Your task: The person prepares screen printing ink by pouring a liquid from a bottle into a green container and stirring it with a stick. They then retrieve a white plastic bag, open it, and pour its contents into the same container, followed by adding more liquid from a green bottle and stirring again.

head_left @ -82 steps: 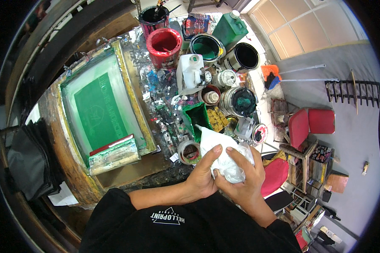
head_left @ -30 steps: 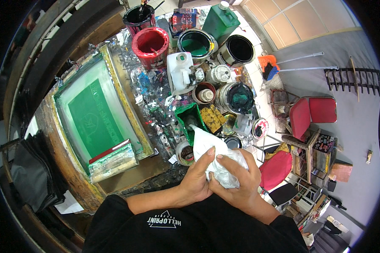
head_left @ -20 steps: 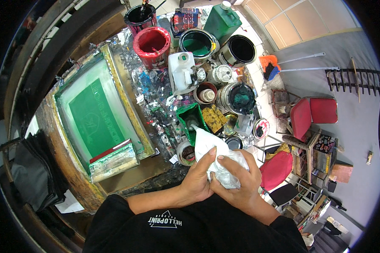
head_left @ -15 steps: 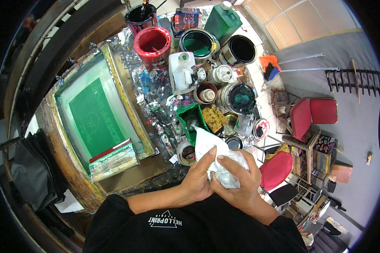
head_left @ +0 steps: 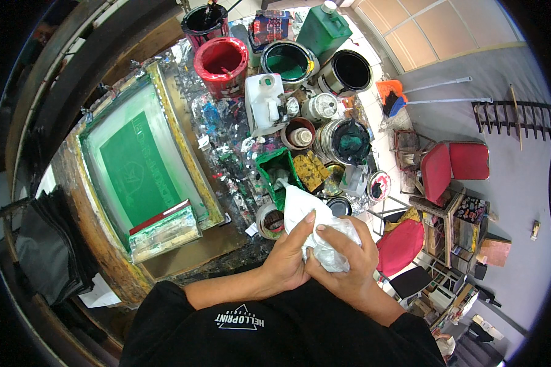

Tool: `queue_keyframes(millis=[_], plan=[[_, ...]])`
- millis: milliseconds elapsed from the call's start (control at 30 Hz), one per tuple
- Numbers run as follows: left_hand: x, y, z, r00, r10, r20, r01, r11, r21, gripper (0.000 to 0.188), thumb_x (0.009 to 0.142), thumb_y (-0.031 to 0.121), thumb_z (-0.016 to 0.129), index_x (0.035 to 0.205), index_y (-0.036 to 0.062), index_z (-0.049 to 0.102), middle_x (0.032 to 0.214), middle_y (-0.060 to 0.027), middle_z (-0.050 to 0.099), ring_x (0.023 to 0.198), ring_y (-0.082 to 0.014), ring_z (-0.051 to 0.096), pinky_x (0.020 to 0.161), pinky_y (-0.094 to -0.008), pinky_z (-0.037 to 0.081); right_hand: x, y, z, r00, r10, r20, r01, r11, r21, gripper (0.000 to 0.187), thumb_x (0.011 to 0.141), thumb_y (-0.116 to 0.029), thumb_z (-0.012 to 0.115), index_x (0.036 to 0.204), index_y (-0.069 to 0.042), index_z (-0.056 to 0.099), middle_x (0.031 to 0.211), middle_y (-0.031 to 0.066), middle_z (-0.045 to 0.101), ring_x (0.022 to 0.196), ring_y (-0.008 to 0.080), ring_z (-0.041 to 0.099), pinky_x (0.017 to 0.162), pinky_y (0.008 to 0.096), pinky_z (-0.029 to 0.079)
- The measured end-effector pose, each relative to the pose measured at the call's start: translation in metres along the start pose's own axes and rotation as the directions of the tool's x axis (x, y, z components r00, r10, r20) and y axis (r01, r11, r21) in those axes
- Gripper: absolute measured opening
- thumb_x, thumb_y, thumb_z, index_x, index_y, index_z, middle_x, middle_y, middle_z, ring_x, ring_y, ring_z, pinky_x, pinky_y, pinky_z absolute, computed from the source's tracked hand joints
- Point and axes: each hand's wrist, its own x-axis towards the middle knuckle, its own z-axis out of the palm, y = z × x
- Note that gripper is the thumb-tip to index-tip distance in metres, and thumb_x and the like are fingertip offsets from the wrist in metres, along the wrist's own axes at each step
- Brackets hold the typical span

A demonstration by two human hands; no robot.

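A white plastic bag (head_left: 313, 218), plump and creased, is squeezed between my two hands in front of my chest. My left hand (head_left: 288, 260) wraps its left side, thumb up. The fingers of my right hand (head_left: 352, 257) close round the other side. From the bag's narrow tip, pale whitish material reaches into a green-smeared square container (head_left: 278, 174), whose inside is partly hidden. Left of my hands lies a framed printing screen (head_left: 131, 165) with a green area, and a squeegee (head_left: 165, 232) rests across its near end.
Paint cans crowd the stained table, among them a red bucket (head_left: 221, 64), a can of green paint (head_left: 288, 63) and a dark can (head_left: 351, 72). A white jug (head_left: 264, 107) and a green jerrycan (head_left: 324, 29) stand there too. Red chairs (head_left: 436, 171) are at the right.
The pale material at the bag's tip looks slightly longer inside the green container. My hands keep nearly the same place and hold on the bag.
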Motion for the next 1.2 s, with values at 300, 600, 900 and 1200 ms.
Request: queue_keyframes(millis=[300, 600, 900, 1200], plan=[[0.002, -0.003, -0.003, 1.0, 0.009, 0.016, -0.009, 1.0, -0.008, 0.044, 0.108, 0.043, 0.047, 0.135, 0.0082, 0.047, 0.125, -0.0121, 0.061, 0.118, -0.0261, 0.063, 0.105, -0.0462, 0.053, -0.004, 0.004, 0.001, 1.0, 0.002, 0.011, -0.002, 1.0, -0.021, 0.051, 0.069, -0.015, 0.088, 0.117, -0.011, 0.072, 0.113, 0.0221, 0.063, 0.096, 0.0362, 0.068, 0.078, 0.0423, 0.058], [0.004, -0.006, -0.004, 0.999, 0.03, 0.018, -0.029, 0.999, -0.046, 0.036, 0.107, 0.035, 0.055, 0.132, 0.0095, 0.051, 0.122, -0.0093, 0.063, 0.112, -0.0225, 0.065, 0.1, -0.0443, 0.055, -0.007, 0.003, 0.007, 0.998, -0.025, -0.065, 0.022, 0.999, -0.037, 0.05, 0.066, -0.008, 0.085, 0.113, -0.005, 0.071, 0.105, 0.0207, 0.066, 0.095, 0.0364, 0.067, 0.079, 0.0419, 0.057], [0.003, -0.005, -0.001, 0.998, 0.06, 0.026, -0.059, 0.998, -0.031, 0.031, 0.106, 0.028, 0.059, 0.131, 0.0108, 0.053, 0.117, -0.0063, 0.065, 0.108, -0.019, 0.067, 0.093, -0.0394, 0.058, -0.017, 0.01, 0.012, 0.995, -0.052, -0.083, 0.048, 0.998, -0.04, 0.053, 0.065, -0.008, 0.086, 0.116, -0.005, 0.071, 0.11, 0.0237, 0.062, 0.094, 0.0366, 0.068, 0.078, 0.0412, 0.058], [0.007, -0.015, -0.008, 0.996, 0.076, 0.044, -0.075, 0.997, -0.036, 0.031, 0.105, 0.025, 0.059, 0.131, 0.0098, 0.053, 0.118, -0.0064, 0.065, 0.109, -0.0192, 0.066, 0.094, -0.0397, 0.057, -0.024, 0.01, 0.014, 0.994, -0.007, -0.112, 0.006, 1.0, -0.007, 0.051, 0.066, -0.007, 0.084, 0.115, -0.003, 0.07, 0.109, 0.0221, 0.063, 0.096, 0.0344, 0.068, 0.08, 0.041, 0.057]])
